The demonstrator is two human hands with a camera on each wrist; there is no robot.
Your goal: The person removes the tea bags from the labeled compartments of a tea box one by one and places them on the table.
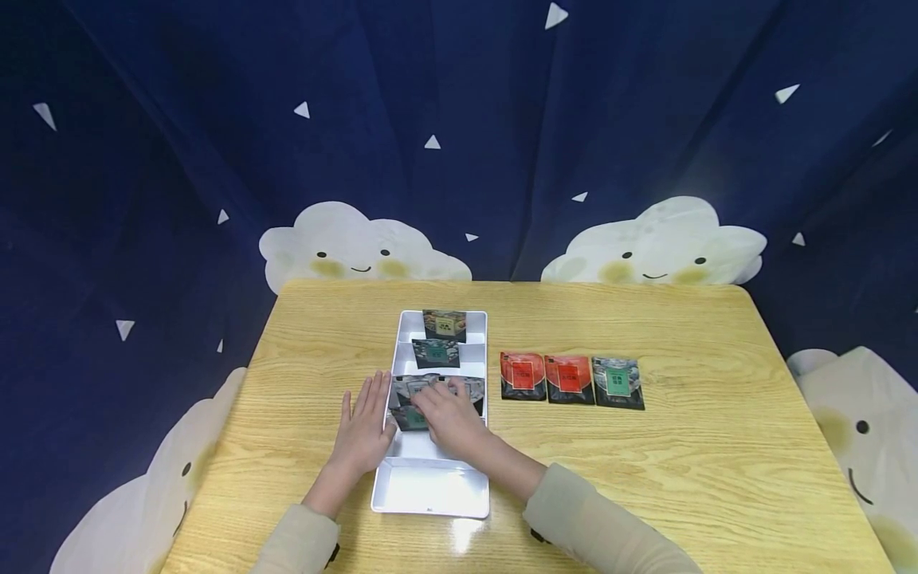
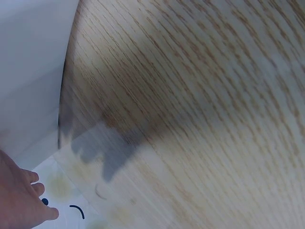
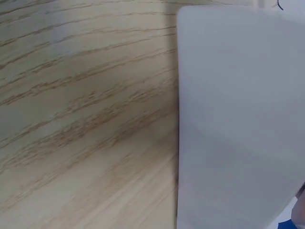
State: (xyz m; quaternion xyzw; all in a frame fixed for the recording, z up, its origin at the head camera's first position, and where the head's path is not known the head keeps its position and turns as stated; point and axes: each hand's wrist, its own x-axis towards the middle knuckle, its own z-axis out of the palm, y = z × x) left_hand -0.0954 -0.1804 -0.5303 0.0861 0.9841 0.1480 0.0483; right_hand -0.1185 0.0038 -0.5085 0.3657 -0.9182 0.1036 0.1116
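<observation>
White plastic makes up the divided tray (image 1: 430, 488) in the head view, set on a wooden table (image 1: 717, 462). The left hand (image 1: 364, 434) lies along its left rim, fingers straight, probably to stop it sliding. The right hand (image 1: 453, 414) reaches in from the other side, fingers bent over several dark packets (image 1: 409, 420) in a middle section; whether they pinch one, I cannot tell. Further back, a gold-labelled packet (image 1: 445, 324) and a green-labelled packet (image 1: 436, 353) lean in separate sections, apparently propped so their labels can be read. Right of the tray, two red packets (image 1: 522, 376) and a grey packet (image 1: 619, 383) lie flat in a row, labels up, within easy reach.

From the left wrist, part of that hand shows low beside the tray's wall.

From the right wrist, the tray's outer wall hides nearly all of the hand, grip included.
</observation>
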